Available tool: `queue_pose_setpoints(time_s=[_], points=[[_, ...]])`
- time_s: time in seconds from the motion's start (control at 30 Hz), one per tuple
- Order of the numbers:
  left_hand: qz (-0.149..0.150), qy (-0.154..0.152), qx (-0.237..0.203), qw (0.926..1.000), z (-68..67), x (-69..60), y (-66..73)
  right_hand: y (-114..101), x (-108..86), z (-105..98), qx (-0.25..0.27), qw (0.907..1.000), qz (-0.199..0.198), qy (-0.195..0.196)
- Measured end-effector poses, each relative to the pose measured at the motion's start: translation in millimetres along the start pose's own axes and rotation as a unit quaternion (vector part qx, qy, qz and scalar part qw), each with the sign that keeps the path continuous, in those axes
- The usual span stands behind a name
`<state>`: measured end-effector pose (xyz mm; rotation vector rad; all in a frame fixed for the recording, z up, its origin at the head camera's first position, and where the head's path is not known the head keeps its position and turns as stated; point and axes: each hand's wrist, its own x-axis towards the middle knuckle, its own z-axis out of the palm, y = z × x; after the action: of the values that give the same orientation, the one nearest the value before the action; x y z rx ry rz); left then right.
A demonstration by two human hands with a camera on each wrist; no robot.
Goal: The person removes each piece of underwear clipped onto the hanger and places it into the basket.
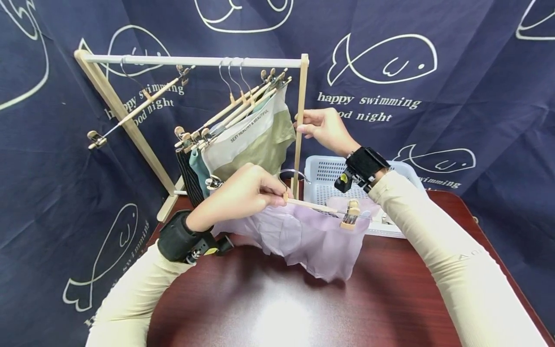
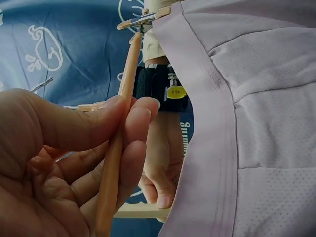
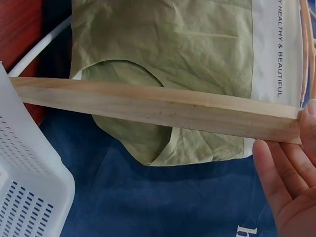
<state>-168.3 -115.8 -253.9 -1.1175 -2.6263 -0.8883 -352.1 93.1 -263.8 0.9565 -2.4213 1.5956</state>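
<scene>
My left hand [image 1: 251, 190] pinches the bar of a wooden clip hanger [image 1: 310, 205] between thumb and fingers. Lilac underpants [image 1: 299, 236] hang from its clips, low over the table; the left wrist view shows their waistband [image 2: 207, 148] beside the bar. My right hand [image 1: 325, 127] holds the right post [image 1: 300, 125] of a wooden clothes rack, with thumb and fingers on either side of the wood in the right wrist view. Just left of that post, olive underpants [image 1: 260, 144] with a printed white waistband hang on the rack.
Several clip hangers with teal and striped dark garments [image 1: 191, 178] hang beside the olive pair. A bare clip hanger [image 1: 138, 108] is at the rack's left end. A pale blue basket [image 1: 321, 168] stands behind the right arm on the red-brown table [image 1: 243, 308]. Dark blue cloth [image 1: 477, 96] hangs behind.
</scene>
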Motion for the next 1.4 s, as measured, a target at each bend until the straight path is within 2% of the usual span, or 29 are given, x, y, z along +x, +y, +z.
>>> queue_pose_setpoints(time_s=[0.13,0.33,0.6,0.7,0.87,1.0,1.17,1.4], points=[[-0.007,-0.006,-0.018,0.9998,1.7,2.6,-5.5,-0.9,1.1,-3.0,-0.004,0.9999,0.004,-0.01],[-0.015,0.001,-0.026,0.9996,4.7,3.4,-14.4,-3.7,2.2,-4.4,-0.002,0.9996,0.016,-0.023],[-0.016,0.002,-0.034,0.9993,9.7,4.4,-17.9,-6.0,2.6,-12.5,0.002,0.9981,0.028,-0.056],[-0.023,-0.001,-0.035,0.9991,10.8,3.9,-18.5,-11.7,0.3,-19.5,-0.019,0.9969,0.037,-0.067],[-0.028,0.004,-0.034,0.999,11.4,3.0,-19.7,-29.9,-7.9,-36.5,-0.082,0.9932,0.052,-0.064],[-0.037,0.005,-0.037,0.9986,11.4,2.3,-20.6,-51.5,-24.2,-53.2,-0.107,0.9891,0.06,-0.081],[-0.042,0.01,-0.039,0.9983,12.4,1.7,-23.0,-74.7,-57.0,-68.1,-0.137,0.9821,0.047,-0.121],[-0.03,0.021,-0.027,0.999,15.1,4.0,-26.5,-81.3,-106.2,-69.2,-0.179,0.9668,0.032,-0.18]])
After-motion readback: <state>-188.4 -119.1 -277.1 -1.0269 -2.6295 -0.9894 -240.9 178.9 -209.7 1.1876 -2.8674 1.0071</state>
